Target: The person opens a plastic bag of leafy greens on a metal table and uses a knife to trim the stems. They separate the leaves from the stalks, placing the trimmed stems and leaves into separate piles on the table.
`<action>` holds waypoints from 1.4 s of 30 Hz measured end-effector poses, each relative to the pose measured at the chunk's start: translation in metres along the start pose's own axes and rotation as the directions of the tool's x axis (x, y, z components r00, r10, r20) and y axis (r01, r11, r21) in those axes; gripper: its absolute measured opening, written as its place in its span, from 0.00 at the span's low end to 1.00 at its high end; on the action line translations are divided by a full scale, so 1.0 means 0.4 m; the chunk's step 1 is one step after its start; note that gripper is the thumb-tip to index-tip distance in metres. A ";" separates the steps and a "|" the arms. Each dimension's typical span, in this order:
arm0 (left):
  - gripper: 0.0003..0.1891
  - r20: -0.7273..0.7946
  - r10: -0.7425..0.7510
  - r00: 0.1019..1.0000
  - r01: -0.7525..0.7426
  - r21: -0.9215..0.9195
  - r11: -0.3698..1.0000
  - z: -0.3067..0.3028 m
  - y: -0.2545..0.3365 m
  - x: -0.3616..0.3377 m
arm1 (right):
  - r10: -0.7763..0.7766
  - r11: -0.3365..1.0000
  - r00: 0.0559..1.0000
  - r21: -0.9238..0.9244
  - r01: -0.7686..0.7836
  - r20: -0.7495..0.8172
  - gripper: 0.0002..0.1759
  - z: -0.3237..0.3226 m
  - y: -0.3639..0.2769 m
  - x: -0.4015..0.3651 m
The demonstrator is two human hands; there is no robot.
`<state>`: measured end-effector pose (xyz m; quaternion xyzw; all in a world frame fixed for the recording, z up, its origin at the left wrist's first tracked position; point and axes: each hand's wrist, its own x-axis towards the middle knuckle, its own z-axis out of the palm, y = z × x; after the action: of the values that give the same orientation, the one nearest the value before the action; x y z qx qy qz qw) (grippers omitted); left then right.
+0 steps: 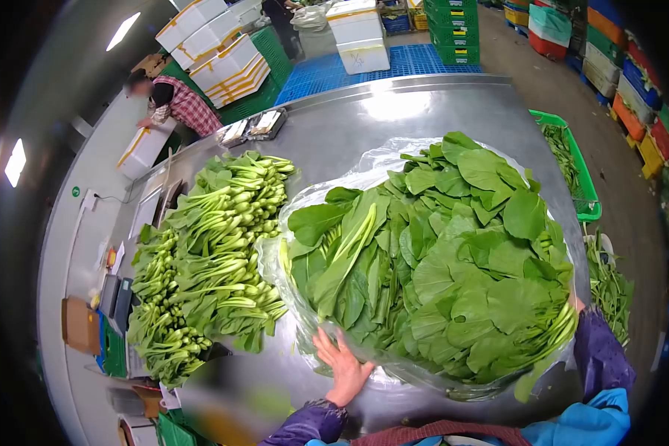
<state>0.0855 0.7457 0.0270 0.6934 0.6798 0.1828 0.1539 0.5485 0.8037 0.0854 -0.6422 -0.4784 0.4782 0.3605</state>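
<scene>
A large heap of leafy greens point(468, 260) lies in a clear plastic bag point(383, 154) spread on the metal table. My left hand point(343, 366) rests against the near left side of the bag, its fingers spread. At the heap's right edge is my right hand point(577, 303); only a small part shows beside the purple sleeve, and its fingers are hidden by the leaves. To the left, bunches of greens point(223, 253) are stacked in rows with their pale stems showing.
The metal table point(490, 104) has small dark packs point(266, 125) at its far edge. A green crate point(591, 197) of greens stands at the right. White foam boxes point(360, 56) and green crates point(453, 33) are stacked beyond. Another person point(182, 104) leans over a white box at the left.
</scene>
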 end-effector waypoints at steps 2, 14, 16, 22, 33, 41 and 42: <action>0.59 -0.034 0.026 0.999 -0.026 0.009 1.000 0.011 -0.009 0.048 | 0.054 0.998 0.998 0.044 -0.053 -0.014 0.21 0.020 0.026 -0.026; 0.53 0.076 0.310 0.948 -0.319 0.285 0.904 -0.078 -0.061 0.691 | 0.255 0.789 0.963 0.594 -0.157 -0.083 0.21 0.250 0.175 -0.086; 0.53 0.173 0.273 0.946 -0.319 0.357 0.878 -0.120 -0.029 0.689 | 0.269 0.743 0.955 0.658 -0.124 -0.123 0.21 0.265 0.189 -0.087; 0.47 0.293 0.222 0.930 -0.361 0.620 0.696 -0.310 0.050 0.620 | 0.441 0.787 0.871 0.559 -0.261 -0.214 0.15 0.226 0.111 -0.221; 0.40 0.236 0.484 0.843 -0.535 0.263 0.803 -0.239 0.263 0.222 | 0.225 0.886 0.922 0.461 -0.059 -0.316 0.18 0.288 0.056 -0.434; 0.33 0.406 0.400 0.822 -0.538 0.322 0.779 -0.196 0.035 0.059 | 0.085 0.986 0.815 -0.072 -0.153 -0.573 0.15 0.348 0.174 -0.507; 0.32 0.448 0.414 0.792 -0.574 0.316 0.755 -0.176 -0.030 0.019 | 0.112 0.936 0.803 -0.210 -0.284 -0.586 0.16 0.333 0.207 -0.527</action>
<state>0.0421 0.7514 0.0842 0.8874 0.4524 -0.0663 0.0584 0.4251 0.5789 0.0283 -0.8468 -0.3438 0.2274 0.3361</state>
